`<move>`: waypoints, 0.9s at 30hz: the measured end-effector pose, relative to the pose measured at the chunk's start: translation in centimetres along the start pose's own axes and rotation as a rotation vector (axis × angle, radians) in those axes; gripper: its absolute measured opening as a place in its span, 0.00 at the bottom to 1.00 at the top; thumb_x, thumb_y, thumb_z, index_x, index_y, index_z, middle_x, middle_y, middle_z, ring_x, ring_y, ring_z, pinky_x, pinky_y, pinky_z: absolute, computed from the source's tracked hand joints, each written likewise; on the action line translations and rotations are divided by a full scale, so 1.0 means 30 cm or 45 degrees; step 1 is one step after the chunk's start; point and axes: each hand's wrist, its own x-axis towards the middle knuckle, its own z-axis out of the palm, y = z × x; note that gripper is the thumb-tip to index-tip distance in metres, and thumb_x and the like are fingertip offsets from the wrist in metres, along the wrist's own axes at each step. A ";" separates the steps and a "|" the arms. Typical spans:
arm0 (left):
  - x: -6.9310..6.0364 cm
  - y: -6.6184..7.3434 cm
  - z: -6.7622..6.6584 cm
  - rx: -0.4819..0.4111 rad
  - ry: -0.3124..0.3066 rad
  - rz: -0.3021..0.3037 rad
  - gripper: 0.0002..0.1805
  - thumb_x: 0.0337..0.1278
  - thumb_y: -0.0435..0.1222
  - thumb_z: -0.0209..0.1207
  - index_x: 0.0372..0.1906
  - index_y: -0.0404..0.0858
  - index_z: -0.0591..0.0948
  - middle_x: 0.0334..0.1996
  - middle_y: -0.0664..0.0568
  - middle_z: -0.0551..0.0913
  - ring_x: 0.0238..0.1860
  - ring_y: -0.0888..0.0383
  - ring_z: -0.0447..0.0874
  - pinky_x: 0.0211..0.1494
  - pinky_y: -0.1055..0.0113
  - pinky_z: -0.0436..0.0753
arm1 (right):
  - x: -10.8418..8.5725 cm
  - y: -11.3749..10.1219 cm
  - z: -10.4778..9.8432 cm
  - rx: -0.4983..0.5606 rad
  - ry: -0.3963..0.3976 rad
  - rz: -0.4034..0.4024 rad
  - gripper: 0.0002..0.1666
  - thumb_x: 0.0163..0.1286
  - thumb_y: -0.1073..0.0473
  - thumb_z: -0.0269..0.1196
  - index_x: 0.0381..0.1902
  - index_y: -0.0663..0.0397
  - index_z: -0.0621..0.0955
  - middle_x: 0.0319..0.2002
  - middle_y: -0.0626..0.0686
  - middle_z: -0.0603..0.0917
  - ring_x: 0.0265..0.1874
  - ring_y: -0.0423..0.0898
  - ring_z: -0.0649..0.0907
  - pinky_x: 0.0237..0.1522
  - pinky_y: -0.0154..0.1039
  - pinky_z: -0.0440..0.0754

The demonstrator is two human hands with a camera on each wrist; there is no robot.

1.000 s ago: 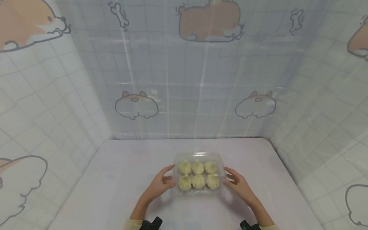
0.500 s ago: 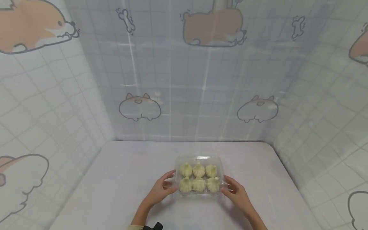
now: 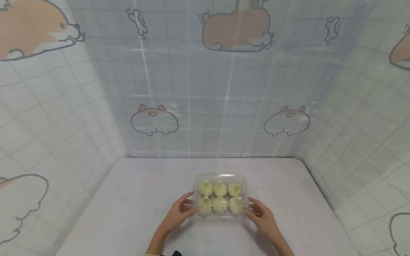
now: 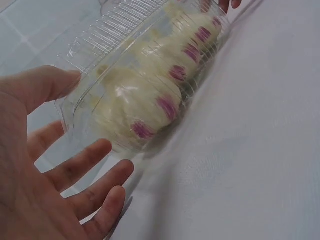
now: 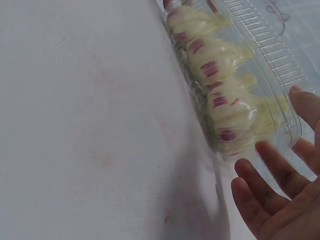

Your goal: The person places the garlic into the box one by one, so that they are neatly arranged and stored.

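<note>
A clear plastic clamshell box (image 3: 221, 175) sits in front of me, its lid down over several pale garlic bulbs (image 3: 220, 188) in two rows. Purple patches mark the bulbs (image 4: 130, 102) in the left wrist view. At the box's left end is my left hand (image 3: 175, 213), thumb at the rim and fingers (image 4: 95, 155) spread and loosely bent beside the wall. My right hand (image 3: 266, 218) flanks the right end likewise, its thumb (image 5: 304, 102) by the rim and the other fingers (image 5: 262, 192) spread. Contact behind the clear plastic is hard to make out.
The box stands on a pale table (image 3: 144, 185). Behind the table and on both sides hang white gridded curtains (image 3: 205, 89) printed with cartoon dogs and bones.
Both hands have slid slightly toward me along the box's ends, the right one more. The box has hardly moved on the table. The head view has shifted a little.
</note>
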 end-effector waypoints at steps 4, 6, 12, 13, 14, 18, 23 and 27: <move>-0.002 -0.024 0.000 -0.061 -0.005 0.027 0.37 0.61 0.36 0.64 0.72 0.38 0.63 0.40 0.38 0.80 0.36 0.56 0.82 0.39 0.67 0.80 | -0.010 -0.004 0.006 0.017 0.009 0.000 0.31 0.58 0.63 0.72 0.60 0.56 0.78 0.27 0.49 0.82 0.25 0.41 0.80 0.30 0.34 0.78; -0.003 -0.031 0.001 -0.090 0.007 0.043 0.36 0.61 0.36 0.64 0.72 0.38 0.63 0.33 0.37 0.81 0.30 0.59 0.79 0.34 0.69 0.78 | -0.013 -0.003 0.009 0.040 -0.008 0.002 0.31 0.59 0.63 0.71 0.61 0.56 0.77 0.24 0.49 0.81 0.22 0.41 0.78 0.25 0.34 0.76; -0.012 -0.028 0.005 -0.175 0.050 0.084 0.34 0.62 0.32 0.62 0.71 0.34 0.64 0.28 0.32 0.82 0.25 0.50 0.79 0.30 0.69 0.76 | -0.020 -0.004 0.014 0.211 -0.132 0.073 0.31 0.69 0.63 0.63 0.68 0.59 0.68 0.29 0.59 0.84 0.30 0.47 0.84 0.34 0.37 0.82; -0.017 -0.015 0.006 -0.193 0.057 0.083 0.33 0.62 0.30 0.61 0.70 0.32 0.64 0.28 0.31 0.82 0.27 0.45 0.81 0.32 0.67 0.78 | -0.022 -0.005 0.015 0.235 -0.152 0.098 0.30 0.71 0.64 0.60 0.69 0.59 0.67 0.31 0.61 0.84 0.32 0.49 0.85 0.37 0.38 0.83; -0.024 -0.001 0.008 -0.201 0.064 0.108 0.32 0.63 0.29 0.60 0.70 0.30 0.64 0.29 0.30 0.82 0.29 0.41 0.82 0.34 0.65 0.79 | -0.023 -0.008 0.017 0.258 -0.169 0.120 0.30 0.72 0.65 0.58 0.70 0.58 0.65 0.33 0.62 0.85 0.34 0.51 0.86 0.39 0.40 0.83; -0.031 -0.011 0.024 -0.250 0.090 0.182 0.29 0.65 0.26 0.56 0.69 0.26 0.63 0.28 0.30 0.82 0.33 0.36 0.83 0.38 0.60 0.82 | -0.026 -0.020 0.031 0.256 -0.157 0.213 0.30 0.73 0.66 0.53 0.71 0.56 0.63 0.33 0.63 0.86 0.35 0.54 0.86 0.40 0.42 0.84; -0.030 -0.022 0.058 -0.293 0.192 0.107 0.28 0.65 0.25 0.54 0.69 0.28 0.64 0.24 0.33 0.82 0.30 0.42 0.85 0.38 0.63 0.83 | -0.033 -0.029 0.053 0.294 -0.116 0.273 0.30 0.73 0.67 0.52 0.71 0.56 0.62 0.29 0.63 0.86 0.31 0.55 0.87 0.36 0.42 0.84; -0.034 -0.005 0.078 -0.302 0.264 0.019 0.29 0.62 0.21 0.51 0.69 0.31 0.65 0.23 0.33 0.82 0.29 0.43 0.86 0.37 0.65 0.81 | -0.038 -0.030 0.061 0.371 -0.134 0.259 0.30 0.74 0.69 0.49 0.72 0.58 0.59 0.31 0.66 0.85 0.32 0.56 0.87 0.38 0.44 0.84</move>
